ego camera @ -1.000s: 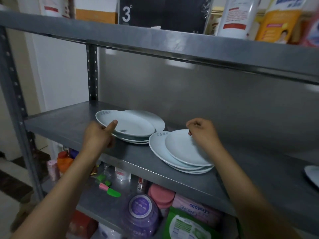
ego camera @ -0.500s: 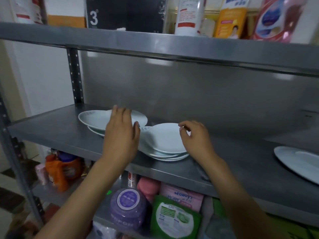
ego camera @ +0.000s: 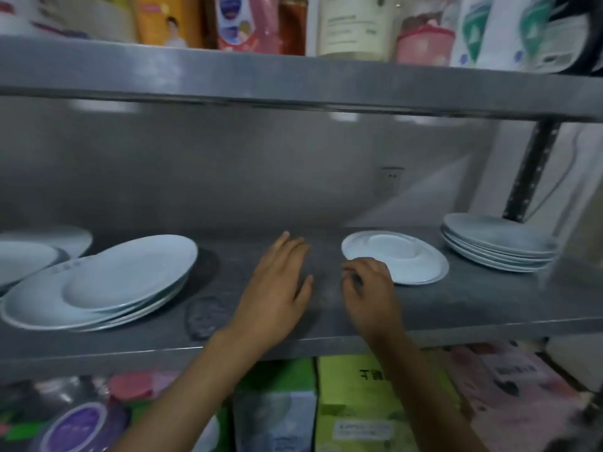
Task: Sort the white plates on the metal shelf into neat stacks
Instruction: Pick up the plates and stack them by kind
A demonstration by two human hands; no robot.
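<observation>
Grey metal shelf (ego camera: pixel 489 298) ahead: the lone white plate (ego camera: pixel 396 257) lies just right of your right hand (ego camera: pixel 368 288), fingers curled, seemingly empty; left hand (ego camera: pixel 277 288) flat, open.

The grey metal shelf (ego camera: pixel 326 324) carries white plates in groups; at nine o'clock an untidy stack of plates (ego camera: pixel 98 285) with more plates (ego camera: pixel 39 252) behind it at the left edge; at two o'clock a lone plate (ego camera: pixel 398 256); at three o'clock a neat stack (ego camera: pixel 496 247) beside the upright post (ego camera: pixel 532 171).
</observation>
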